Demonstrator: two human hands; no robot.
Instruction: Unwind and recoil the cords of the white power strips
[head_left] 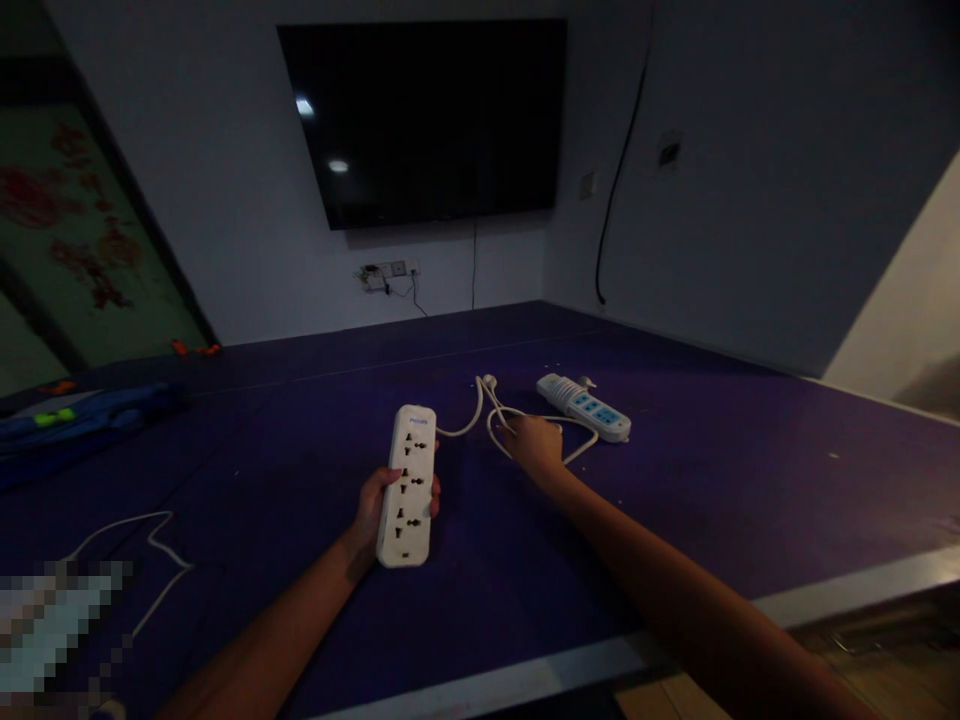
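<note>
A white power strip [411,500] with three groups of sockets is gripped in my left hand [373,500], its face turned toward me. The thumb lies over its left edge and fingertips show at the right edge. From its top end runs a white cord [459,432], which loops over the purple surface. My right hand [534,445] reaches down onto the loops, fingers closed around part of the cord. The cord's plug [490,381] appears to lie just beyond. Close to the right hand rests a second power strip [600,412] with blue sockets, its own cord wound around one end.
The purple surface [712,470] has a pale front edge [555,672]. Folded blue cloth [82,415] lies at the left, with another thin white cable [161,540] nearer. A television [442,120] hangs on the back wall above some wall sockets [390,270]; a black cable [619,170] hangs at the right.
</note>
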